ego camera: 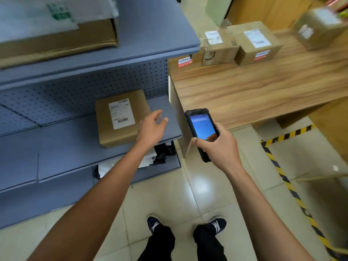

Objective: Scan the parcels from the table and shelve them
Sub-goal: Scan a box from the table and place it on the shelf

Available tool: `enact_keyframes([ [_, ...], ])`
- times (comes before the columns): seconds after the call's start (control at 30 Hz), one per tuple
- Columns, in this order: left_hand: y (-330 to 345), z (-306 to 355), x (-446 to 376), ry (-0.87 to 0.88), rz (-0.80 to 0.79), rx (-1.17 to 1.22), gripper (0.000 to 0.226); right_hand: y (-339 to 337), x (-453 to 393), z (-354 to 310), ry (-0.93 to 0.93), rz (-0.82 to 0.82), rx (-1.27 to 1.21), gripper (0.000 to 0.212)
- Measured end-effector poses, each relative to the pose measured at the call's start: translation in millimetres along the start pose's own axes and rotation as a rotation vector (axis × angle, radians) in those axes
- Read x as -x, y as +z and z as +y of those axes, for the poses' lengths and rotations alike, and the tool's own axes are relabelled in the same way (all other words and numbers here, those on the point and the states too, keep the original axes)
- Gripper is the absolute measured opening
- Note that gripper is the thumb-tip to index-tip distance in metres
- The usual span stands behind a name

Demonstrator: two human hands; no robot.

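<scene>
While right grip [219,146] clamps scanner [202,129], left grip [152,129] apart, beside parcel [121,117] near shelf [165,129] edge.

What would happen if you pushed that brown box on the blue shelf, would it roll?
The brown box probably would not roll: it is flat-sided and lies low on the blue shelf. It would likely slide, since the shelf looks smooth. It looks stiff, being cardboard with crisp edges.

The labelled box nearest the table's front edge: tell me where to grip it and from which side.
Grip the box across its left and right side faces, coming from above and the table's front edge. Its right face is free; the neighbouring box sits tight on its left, so slide it right first.
</scene>
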State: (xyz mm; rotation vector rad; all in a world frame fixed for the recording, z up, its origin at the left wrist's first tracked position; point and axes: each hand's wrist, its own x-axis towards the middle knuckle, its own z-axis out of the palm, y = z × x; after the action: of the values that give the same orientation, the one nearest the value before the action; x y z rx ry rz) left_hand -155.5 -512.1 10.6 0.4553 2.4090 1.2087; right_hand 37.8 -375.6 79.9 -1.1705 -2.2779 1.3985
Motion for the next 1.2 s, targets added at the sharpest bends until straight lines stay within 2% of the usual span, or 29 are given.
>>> enact_keyframes([
  [0.3, 133, 122, 3, 0.143, -0.119, -0.061, 0.055, -149, -28, 72, 0.032, 0.117, 0.012, 0.04],
  [0.53, 216, 194, 12, 0.194, -0.145, -0.052, 0.055, -246, -51, 118, 0.04, 0.181, 0.045, 0.041],
  [0.8, 287, 240, -9, 0.248, -0.27, -0.104, 0.055, -307, -88, 144, 0.076, 0.218, -0.015, 0.04],
  [1.2, 378, 331, -125, 0.238, -0.41, -0.005, 0.05, -380, -200, 149, 0.164, 0.358, 0.042, 0.038],
])
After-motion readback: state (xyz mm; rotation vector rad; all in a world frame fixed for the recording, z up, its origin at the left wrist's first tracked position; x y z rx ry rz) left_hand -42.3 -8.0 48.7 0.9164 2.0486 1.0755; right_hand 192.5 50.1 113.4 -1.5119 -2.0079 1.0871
